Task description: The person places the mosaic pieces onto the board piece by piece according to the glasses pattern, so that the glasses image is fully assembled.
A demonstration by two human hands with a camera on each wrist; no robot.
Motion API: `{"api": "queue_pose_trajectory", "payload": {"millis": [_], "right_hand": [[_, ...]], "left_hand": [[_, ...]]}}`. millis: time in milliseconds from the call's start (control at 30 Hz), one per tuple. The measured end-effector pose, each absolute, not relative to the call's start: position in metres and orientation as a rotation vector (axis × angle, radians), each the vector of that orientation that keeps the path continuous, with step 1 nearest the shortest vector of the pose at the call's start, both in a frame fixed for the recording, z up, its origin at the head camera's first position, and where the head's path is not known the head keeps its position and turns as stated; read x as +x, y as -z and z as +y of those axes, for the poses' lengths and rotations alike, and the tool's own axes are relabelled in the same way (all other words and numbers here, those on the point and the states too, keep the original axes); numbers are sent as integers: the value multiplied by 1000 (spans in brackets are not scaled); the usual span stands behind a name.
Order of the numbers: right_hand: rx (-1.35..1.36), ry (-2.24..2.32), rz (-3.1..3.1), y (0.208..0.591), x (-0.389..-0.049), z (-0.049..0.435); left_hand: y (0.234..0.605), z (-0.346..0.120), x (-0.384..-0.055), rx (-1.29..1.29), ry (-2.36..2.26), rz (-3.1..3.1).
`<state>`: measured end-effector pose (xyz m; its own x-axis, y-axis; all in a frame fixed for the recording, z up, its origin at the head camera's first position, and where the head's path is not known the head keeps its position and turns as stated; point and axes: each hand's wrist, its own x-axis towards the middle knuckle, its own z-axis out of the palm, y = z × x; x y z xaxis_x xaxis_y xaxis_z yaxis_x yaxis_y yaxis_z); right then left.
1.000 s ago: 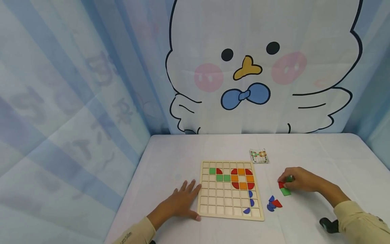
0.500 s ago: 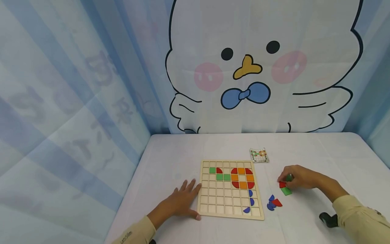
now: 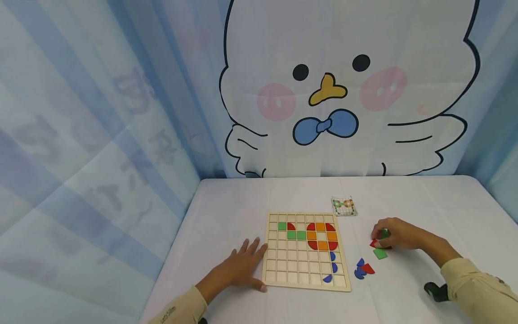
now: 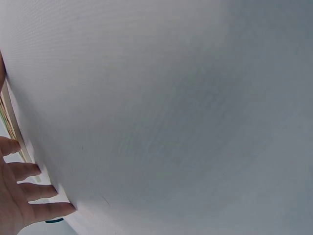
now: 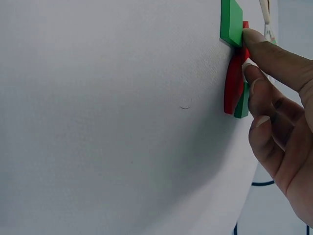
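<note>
My left hand (image 3: 247,265) lies with spread fingers at the left edge of a wooden grid board (image 3: 297,265); its fingers (image 4: 27,192) also show in the left wrist view. The board bears green squares (image 3: 301,235), red quarter circles (image 3: 332,245), orange squares (image 3: 320,227) and blue pieces (image 3: 332,256). Right of the board, my right hand (image 3: 396,234) pinches a red tile (image 5: 246,46) between thumb and finger, low over the table. Close by lie another red tile (image 5: 233,88), a green square (image 3: 380,254) and a second green tile (image 5: 242,102), partly hidden by the fingers.
Several blue pieces (image 3: 359,272) and a red quarter-circle tile (image 3: 368,269) lie in a small heap right of the board. A patterned card (image 3: 344,207) rests behind the board. A black object (image 3: 436,292) is beside the right sleeve. A printed curtain (image 3: 323,157) stands behind the table.
My right hand has shifted slightly away from me among the loose tiles, and the red tile at its fingertips has moved off the green square. My left hand has stayed in place.
</note>
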<state>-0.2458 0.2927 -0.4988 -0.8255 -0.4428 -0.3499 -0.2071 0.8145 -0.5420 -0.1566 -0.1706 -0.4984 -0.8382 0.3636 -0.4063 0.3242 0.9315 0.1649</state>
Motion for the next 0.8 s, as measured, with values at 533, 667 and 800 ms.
{"api": "queue_pose_trajectory", "payload": {"millis": [533, 667, 800], "right_hand": [[-498, 635, 2598, 502, -242, 289], [-504, 615, 2605, 501, -240, 286], [-506, 654, 2593, 501, -237, 283]], "left_hand": [[506, -172, -159, 498, -111, 2655], [505, -172, -159, 492, -112, 2649], [505, -172, -158, 500, -113, 2651]]}}
